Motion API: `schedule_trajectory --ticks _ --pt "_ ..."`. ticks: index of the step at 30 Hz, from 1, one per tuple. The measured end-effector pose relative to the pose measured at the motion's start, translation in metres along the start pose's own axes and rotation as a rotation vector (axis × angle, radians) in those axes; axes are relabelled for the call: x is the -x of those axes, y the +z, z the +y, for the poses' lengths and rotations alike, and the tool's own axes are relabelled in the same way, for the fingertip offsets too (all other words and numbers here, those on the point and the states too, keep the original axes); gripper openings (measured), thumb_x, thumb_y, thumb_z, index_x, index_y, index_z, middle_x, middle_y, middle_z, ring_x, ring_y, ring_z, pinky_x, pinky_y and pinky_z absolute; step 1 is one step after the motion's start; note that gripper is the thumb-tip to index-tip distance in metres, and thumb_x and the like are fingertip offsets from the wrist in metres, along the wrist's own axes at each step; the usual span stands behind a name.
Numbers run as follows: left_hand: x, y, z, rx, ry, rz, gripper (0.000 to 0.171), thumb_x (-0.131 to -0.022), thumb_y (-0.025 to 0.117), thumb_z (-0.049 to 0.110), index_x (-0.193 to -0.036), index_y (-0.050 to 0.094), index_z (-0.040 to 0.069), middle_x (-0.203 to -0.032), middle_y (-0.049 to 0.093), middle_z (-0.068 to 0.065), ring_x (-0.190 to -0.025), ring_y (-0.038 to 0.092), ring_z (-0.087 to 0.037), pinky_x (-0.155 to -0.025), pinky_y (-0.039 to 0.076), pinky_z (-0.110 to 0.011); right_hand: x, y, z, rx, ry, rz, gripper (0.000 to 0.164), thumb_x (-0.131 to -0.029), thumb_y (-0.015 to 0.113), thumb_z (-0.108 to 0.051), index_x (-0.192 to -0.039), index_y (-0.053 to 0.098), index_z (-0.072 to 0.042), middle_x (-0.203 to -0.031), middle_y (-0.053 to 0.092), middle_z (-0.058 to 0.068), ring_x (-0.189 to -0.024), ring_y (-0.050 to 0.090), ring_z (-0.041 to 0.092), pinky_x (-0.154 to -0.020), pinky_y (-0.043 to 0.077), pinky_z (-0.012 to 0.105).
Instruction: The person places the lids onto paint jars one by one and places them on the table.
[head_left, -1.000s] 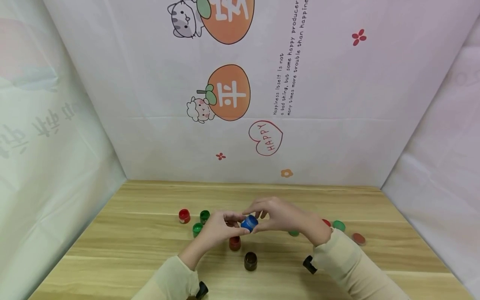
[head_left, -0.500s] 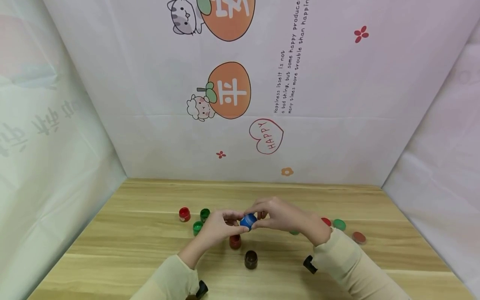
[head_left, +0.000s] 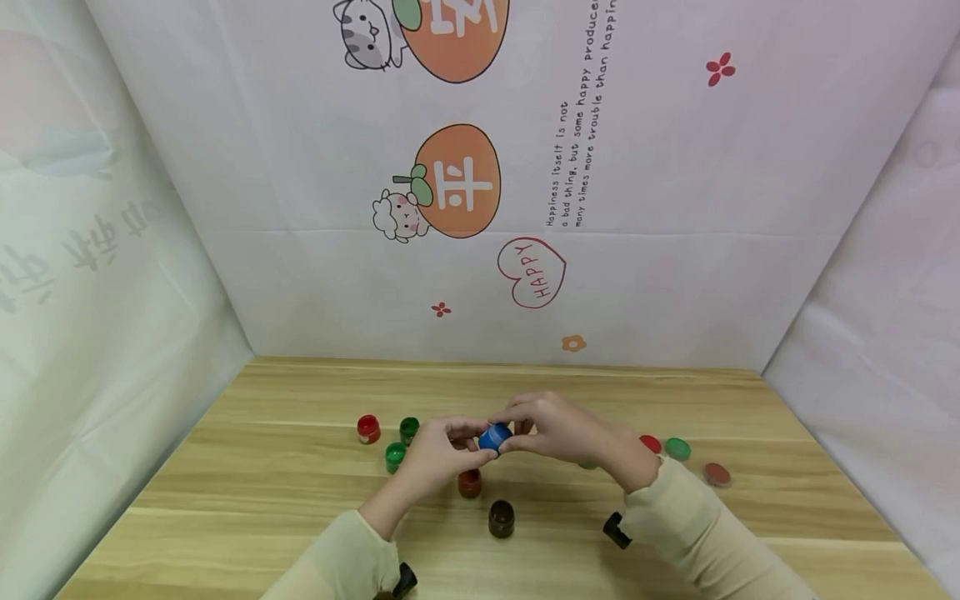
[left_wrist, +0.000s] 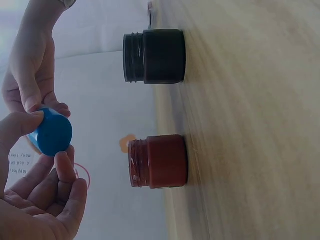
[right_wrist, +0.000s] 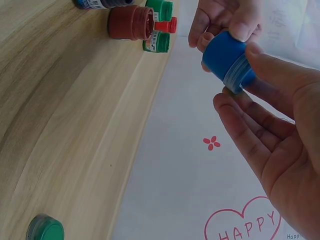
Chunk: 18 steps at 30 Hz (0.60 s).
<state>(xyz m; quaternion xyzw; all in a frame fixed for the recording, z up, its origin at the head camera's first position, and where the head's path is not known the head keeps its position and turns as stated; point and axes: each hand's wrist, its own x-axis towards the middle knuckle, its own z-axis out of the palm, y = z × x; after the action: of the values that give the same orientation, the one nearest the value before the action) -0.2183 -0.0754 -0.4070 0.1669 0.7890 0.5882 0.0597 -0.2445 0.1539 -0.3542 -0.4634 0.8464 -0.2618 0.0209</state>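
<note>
The head view is bright and evenly lit, with faint shadows on the pale wood-grain counter [head_left: 217, 500]; the white printed backdrop sheet [head_left: 660, 250] tints pink toward the upper right; the 2 wrist views look dimmer; the left one is hazy, its dark, cylindrical screw-necked jar [left_wrist: 165, 56] nearly black; the right one is crisper.

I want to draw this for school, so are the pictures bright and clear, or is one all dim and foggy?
Left wrist view: dim and hazy, the dark jar looking almost black; right wrist view: clearer, the HAPPY lettering readable; head view: brighter, pinkish on the backdrop's upper right, the blue jar small.
</note>
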Motion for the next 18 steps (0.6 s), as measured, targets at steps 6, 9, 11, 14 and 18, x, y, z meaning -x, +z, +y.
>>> schedule_trajectory --ticks 6,9,11,14,18 --pt "0.0 -0.001 0.0 -0.008 0.004 0.013 0.033 -0.089 0.083 0.02 -0.116 0.074 0.002 -0.09 0.071 -0.001 -0.082 0.063 -0.016 -0.069 0.055 -0.028 -0.002 0.001 0.001 0.011 0.002 0.032 0.034 -0.097 0.074 -0.019 -0.126 0.073 -0.003 -0.11 0.072 0.004 -0.085 0.065 0.006 -0.072 0.055 0.022" --pt "-0.001 -0.004 0.001 -0.034 -0.016 0.012 0.035 -0.089 0.083 0.024 -0.116 0.074 0.004 -0.092 0.071 0.0 -0.083 0.064 -0.016 -0.07 0.055 -0.029 -0.003 0.002 0.001 0.011 -0.002 0.042 0.033 -0.096 0.074 -0.018 -0.126 0.073 -0.003 -0.111 0.072 0.005 -0.087 0.066 0.007 -0.073 0.056 0.023" --pt "-0.002 -0.006 0.001 -0.053 -0.025 0.014 0.036 -0.089 0.084 0.026 -0.117 0.074 0.004 -0.095 0.072 0.0 -0.085 0.065 -0.015 -0.072 0.056 -0.03 -0.005 0.001 -0.001 0.004 0.007 0.039 0.034 -0.096 0.075 -0.017 -0.127 0.072 -0.004 -0.112 0.071 0.005 -0.089 0.066 0.007 -0.075 0.057 0.025" --pt "-0.003 -0.008 0.002 -0.056 -0.031 0.018 0.039 -0.089 0.084 0.027 -0.118 0.074 0.004 -0.103 0.073 -0.001 -0.088 0.065 -0.016 -0.076 0.057 -0.032 -0.008 -0.001 -0.003 -0.009 0.003 0.03 0.033 -0.096 0.074 -0.015 -0.128 0.072 -0.004 -0.111 0.07 0.004 -0.091 0.067 0.007 -0.08 0.058 0.029" --pt "-0.003 -0.01 0.003 -0.049 -0.022 0.016 0.043 -0.089 0.084 0.028 -0.123 0.072 0.005 -0.112 0.072 -0.003 -0.092 0.065 -0.017 -0.08 0.056 -0.035 -0.011 -0.006 -0.005 -0.012 -0.018 0.025 0.033 -0.096 0.074 -0.012 -0.128 0.071 -0.003 -0.108 0.069 0.004 -0.09 0.067 0.009 -0.081 0.059 0.032"
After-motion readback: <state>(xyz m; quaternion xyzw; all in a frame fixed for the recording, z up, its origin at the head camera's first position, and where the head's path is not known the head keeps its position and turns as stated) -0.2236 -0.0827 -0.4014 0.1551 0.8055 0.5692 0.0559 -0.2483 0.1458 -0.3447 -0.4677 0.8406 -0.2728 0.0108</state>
